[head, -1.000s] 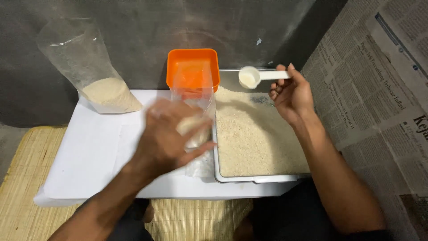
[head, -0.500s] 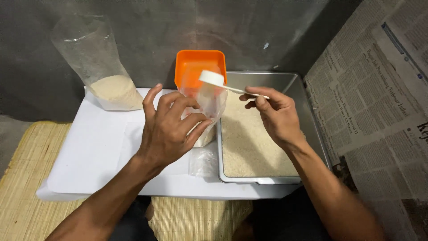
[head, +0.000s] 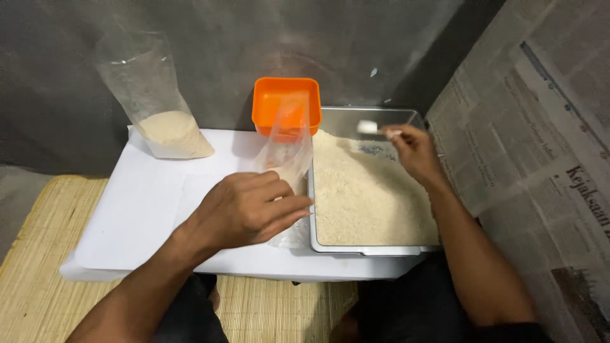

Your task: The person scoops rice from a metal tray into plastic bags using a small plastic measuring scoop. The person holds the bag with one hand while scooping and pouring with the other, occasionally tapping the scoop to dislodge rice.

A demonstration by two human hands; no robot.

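Observation:
My left hand (head: pixel 249 208) grips a small clear plastic bag (head: pixel 289 147) that stands upright on the white tabletop (head: pixel 136 209), a little rice in its bottom. My right hand (head: pixel 414 151) holds a white scoop (head: pixel 368 127) by its handle above the far end of a metal tray (head: pixel 375 121). The tray is heaped with white rice (head: pixel 365 194). The scoop hovers just above the rice, and I cannot see what is in it.
A larger clear bag part filled with rice (head: pixel 166 133) leans against the grey wall at the back left. An orange plastic tub (head: pixel 286 105) stands behind the small bag. Newspaper (head: pixel 546 133) covers the right wall. A woven mat (head: pixel 38 254) lies under the low table.
My right hand has carried the scoop from above the small bag back to the right, over the tray's far end. My left hand has slid lower on the bag.

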